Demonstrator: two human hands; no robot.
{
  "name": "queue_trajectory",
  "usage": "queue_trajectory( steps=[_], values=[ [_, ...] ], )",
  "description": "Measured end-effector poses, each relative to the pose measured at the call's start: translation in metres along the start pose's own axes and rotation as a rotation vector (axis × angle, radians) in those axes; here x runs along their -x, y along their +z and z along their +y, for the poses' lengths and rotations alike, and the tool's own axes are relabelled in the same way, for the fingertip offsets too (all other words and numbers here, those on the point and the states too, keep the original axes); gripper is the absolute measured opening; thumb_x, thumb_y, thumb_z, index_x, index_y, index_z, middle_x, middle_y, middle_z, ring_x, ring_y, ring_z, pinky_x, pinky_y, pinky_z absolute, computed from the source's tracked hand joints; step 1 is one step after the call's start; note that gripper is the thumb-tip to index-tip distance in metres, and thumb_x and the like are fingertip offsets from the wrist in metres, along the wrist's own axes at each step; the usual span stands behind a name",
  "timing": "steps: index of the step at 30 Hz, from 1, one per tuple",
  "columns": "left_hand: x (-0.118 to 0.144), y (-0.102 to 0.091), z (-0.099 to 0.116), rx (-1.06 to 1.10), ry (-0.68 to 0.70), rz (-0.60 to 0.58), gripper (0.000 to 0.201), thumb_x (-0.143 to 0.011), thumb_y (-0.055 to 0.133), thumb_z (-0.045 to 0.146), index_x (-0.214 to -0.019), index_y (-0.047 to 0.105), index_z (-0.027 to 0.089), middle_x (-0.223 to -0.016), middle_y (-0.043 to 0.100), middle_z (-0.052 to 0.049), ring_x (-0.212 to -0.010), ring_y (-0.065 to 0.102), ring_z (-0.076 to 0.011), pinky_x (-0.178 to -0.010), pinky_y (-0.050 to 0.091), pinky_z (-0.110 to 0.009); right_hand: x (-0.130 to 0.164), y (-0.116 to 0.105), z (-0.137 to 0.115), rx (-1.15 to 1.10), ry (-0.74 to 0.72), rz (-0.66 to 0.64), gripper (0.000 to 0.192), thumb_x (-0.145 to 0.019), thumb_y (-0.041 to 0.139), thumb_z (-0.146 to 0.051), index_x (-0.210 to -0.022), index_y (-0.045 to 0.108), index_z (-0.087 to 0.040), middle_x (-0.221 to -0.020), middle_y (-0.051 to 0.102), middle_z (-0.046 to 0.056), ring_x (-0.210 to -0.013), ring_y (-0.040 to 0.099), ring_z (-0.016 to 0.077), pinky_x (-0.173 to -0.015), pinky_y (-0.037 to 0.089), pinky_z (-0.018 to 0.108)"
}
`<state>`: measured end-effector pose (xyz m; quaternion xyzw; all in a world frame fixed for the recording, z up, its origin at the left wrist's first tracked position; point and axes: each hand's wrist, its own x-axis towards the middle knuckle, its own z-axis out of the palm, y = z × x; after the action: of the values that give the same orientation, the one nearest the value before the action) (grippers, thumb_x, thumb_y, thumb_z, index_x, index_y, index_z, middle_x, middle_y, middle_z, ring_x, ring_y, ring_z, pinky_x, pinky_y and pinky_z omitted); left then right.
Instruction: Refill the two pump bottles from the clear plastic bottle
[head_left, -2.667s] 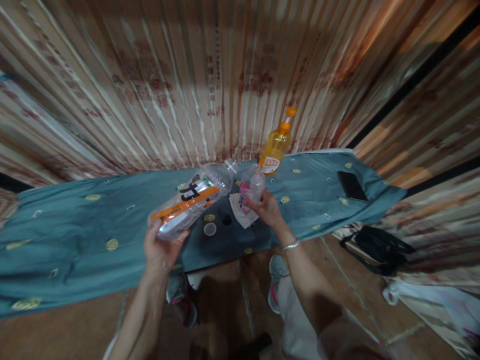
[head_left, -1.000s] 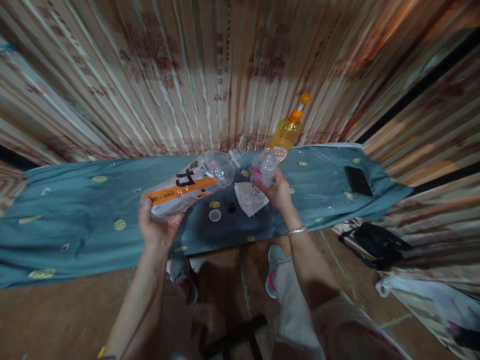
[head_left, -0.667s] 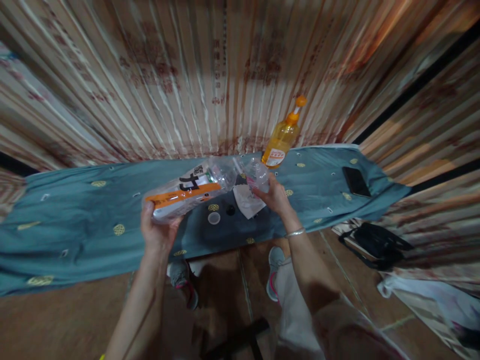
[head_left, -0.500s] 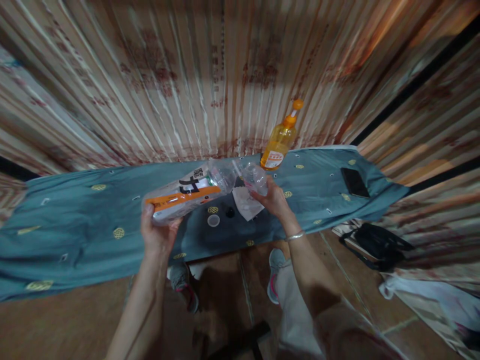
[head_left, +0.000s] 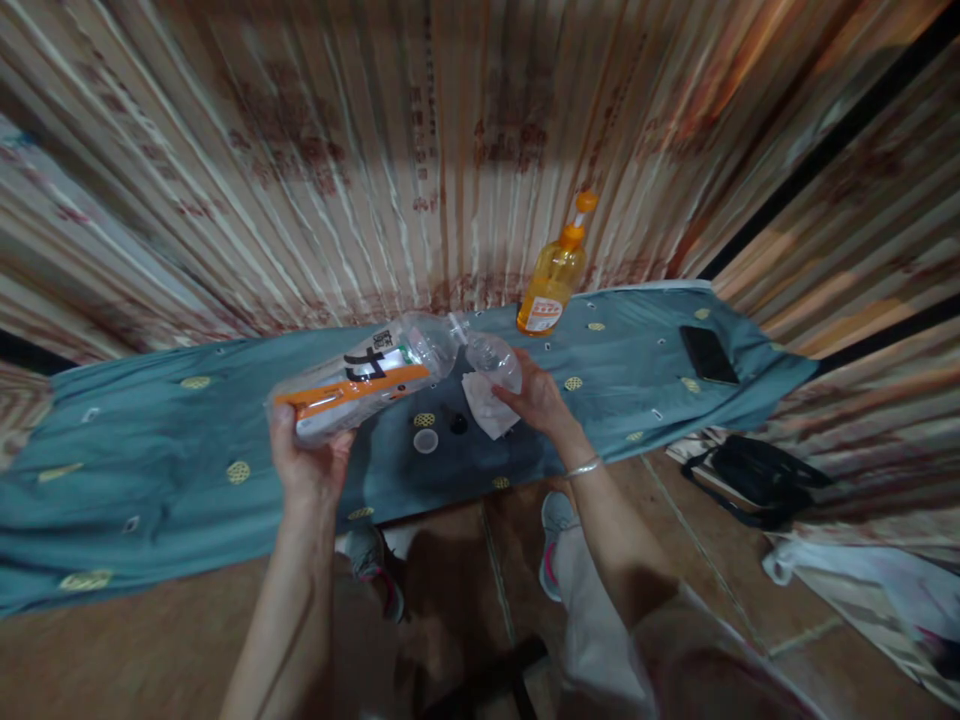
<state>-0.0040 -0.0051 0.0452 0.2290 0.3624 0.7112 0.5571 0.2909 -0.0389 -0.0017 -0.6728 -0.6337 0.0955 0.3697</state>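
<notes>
Head view: two bottles held mouth to mouth above the surface (head_left: 187, 440).
Left hand (head_left: 307, 465) grips the big bottle (head_left: 360, 385) tilted; right hand (head_left: 536, 400) clasps the small bottle (head_left: 495, 357), with two caps (head_left: 425, 441) lying below.

large bottle (head_left: 360, 385): bold black character on white label above an orange band, plus a small code square, neither legible | orange bottle (head_left: 551, 282): white label with red print, too small to read | wall (head_left: 420, 130): faded vertical columns of reddish characters, blurred, unreadable
</notes>
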Motion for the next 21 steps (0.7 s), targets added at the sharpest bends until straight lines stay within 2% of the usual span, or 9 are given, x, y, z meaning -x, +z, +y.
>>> queue_trajectory(
  steps=[4,8,16,21],
  values=[
    [-0.003,0.000,0.001,0.008,0.029,-0.015,0.054,-0.046,0.090,0.053,-0.085,0.073,0.020,-0.083,0.074,-0.004,-0.067,0.062,-0.0160,-0.041,0.039,-0.018,0.000,0.000,0.000,0.006,-0.012,-0.007,0.060,-0.082,0.073,-0.025,-0.138,0.054,-0.014,-0.134,0.069,0.020,-0.124,0.068,0.0331,-0.106,0.054,0.049],
    [-0.005,0.001,0.001,-0.001,0.042,-0.011,0.058,-0.043,0.092,0.055,-0.083,0.073,0.018,-0.073,0.069,-0.002,-0.054,0.054,-0.0113,-0.033,0.023,-0.017,0.000,0.002,0.000,0.022,-0.003,-0.005,0.059,-0.082,0.074,-0.023,-0.137,0.055,-0.014,-0.132,0.070,0.020,-0.123,0.068,0.0342,-0.105,0.054,0.050],
    [-0.008,0.005,0.011,-0.038,0.107,-0.047,0.054,-0.049,0.089,0.053,-0.085,0.072,0.017,-0.075,0.067,-0.002,-0.057,0.052,-0.0107,-0.035,0.018,-0.017,0.001,0.005,0.001,0.017,0.012,-0.001,0.060,-0.081,0.074,-0.023,-0.138,0.055,-0.015,-0.131,0.070,0.019,-0.123,0.068,0.0344,-0.108,0.053,0.049],
    [-0.013,0.010,0.017,-0.088,0.148,-0.098,0.051,-0.052,0.084,0.053,-0.084,0.070,0.016,-0.075,0.067,-0.003,-0.056,0.049,-0.0105,-0.036,0.012,-0.019,0.001,0.007,0.004,0.013,-0.030,0.003,0.062,-0.081,0.073,-0.022,-0.139,0.053,-0.017,-0.131,0.070,0.018,-0.123,0.068,0.0343,-0.106,0.054,0.052]
  ],
)
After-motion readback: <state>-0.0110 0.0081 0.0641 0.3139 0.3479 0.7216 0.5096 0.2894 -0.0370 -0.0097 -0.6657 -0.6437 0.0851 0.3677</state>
